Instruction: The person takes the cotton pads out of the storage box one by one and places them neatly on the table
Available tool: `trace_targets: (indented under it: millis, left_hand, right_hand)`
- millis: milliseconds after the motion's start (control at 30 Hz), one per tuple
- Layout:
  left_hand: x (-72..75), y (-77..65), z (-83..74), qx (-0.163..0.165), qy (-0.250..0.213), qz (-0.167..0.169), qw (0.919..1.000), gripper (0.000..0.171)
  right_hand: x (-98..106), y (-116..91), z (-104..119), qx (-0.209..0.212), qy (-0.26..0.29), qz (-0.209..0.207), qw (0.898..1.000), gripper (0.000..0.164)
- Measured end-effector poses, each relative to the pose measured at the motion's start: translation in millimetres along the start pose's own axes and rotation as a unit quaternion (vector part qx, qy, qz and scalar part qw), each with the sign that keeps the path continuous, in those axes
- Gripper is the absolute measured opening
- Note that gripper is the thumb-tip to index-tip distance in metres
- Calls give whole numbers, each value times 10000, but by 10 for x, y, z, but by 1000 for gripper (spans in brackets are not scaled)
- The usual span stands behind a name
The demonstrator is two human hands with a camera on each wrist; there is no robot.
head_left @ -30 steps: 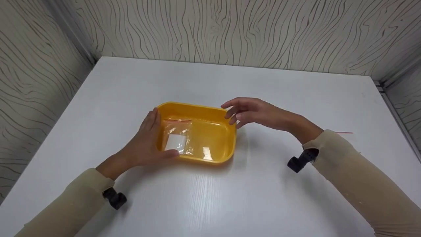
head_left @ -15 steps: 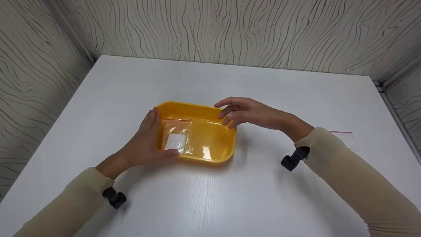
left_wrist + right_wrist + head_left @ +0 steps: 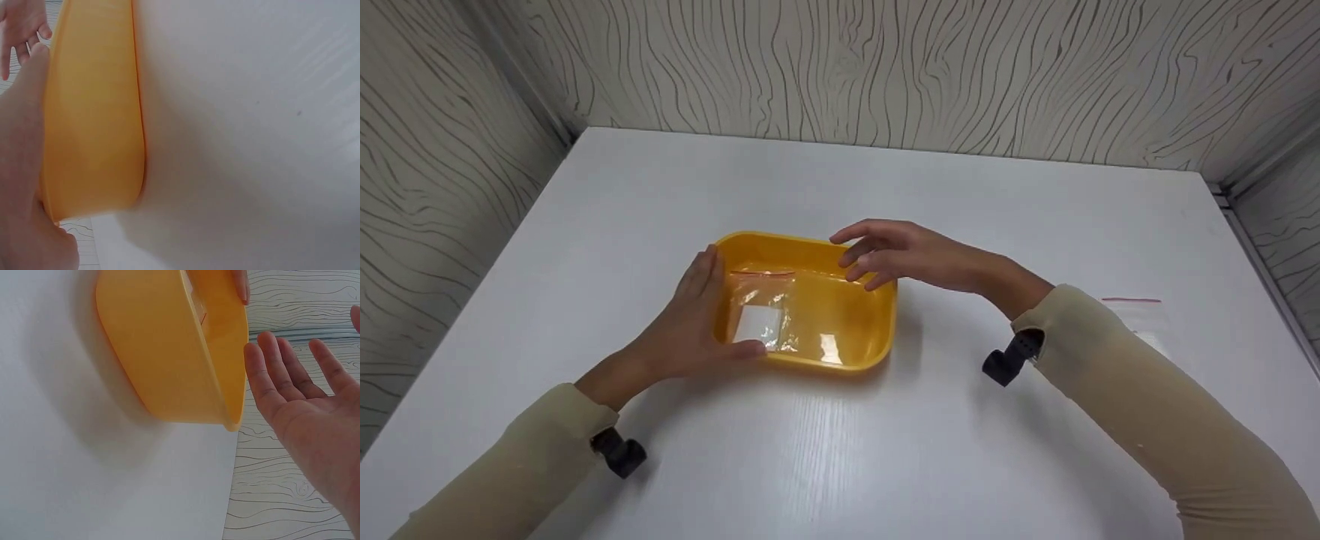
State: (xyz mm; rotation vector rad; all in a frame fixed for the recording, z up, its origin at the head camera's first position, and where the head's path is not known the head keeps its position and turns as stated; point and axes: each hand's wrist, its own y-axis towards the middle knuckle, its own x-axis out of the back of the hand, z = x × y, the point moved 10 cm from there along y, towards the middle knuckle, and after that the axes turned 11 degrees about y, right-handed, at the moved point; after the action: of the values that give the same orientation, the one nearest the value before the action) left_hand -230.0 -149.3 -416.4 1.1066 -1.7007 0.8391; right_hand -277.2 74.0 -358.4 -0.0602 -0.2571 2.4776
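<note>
A yellow plastic basin (image 3: 885, 330) sits on the white table in the head view. Inside it, at the left, lies a clear zip bag (image 3: 769, 292) with a red seal line and a white square piece (image 3: 757, 324). My left hand (image 3: 686, 330) grips the basin's left end, its thumb on the front rim and its fingers along the left side. Over the right part of the basin hovers my right hand (image 3: 911, 255), fingers spread and lightly bent, holding nothing. The right wrist view shows that hand (image 3: 315, 422) apart from the basin's rim (image 3: 211, 377).
Another clear zip bag (image 3: 1136, 311) with a red seal line lies on the table at the right, partly hidden by the right sleeve (image 3: 1117, 375). Wood-grain patterned panels (image 3: 840, 67) stand behind the table (image 3: 997, 465) and at its sides.
My right hand has moved left, from the basin's right rim to above its interior. More of the bag at the right now shows past the sleeve. The left hand stays on the basin.
</note>
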Motion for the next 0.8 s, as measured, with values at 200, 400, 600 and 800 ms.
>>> trace_targets:
  millis: [200,400,600,800]
  left_hand:
    - [16,4,-19,-81,-18,-65,9999,135]
    - [27,3,-36,-132,-20,-79,9999,135]
    - [13,9,-31,-101,31,-22,9999,134]
    - [1,9,-17,-39,47,19,10000,135]
  right_hand:
    - [-33,61,37,47,-79,-23,10000,50]
    - [-15,136,13,-55,-59,-161,9998,50]
    - [-24,174,6,-111,-84,-192,9997,51]
    - [-43,200,23,-140,-96,-214,9996,51]
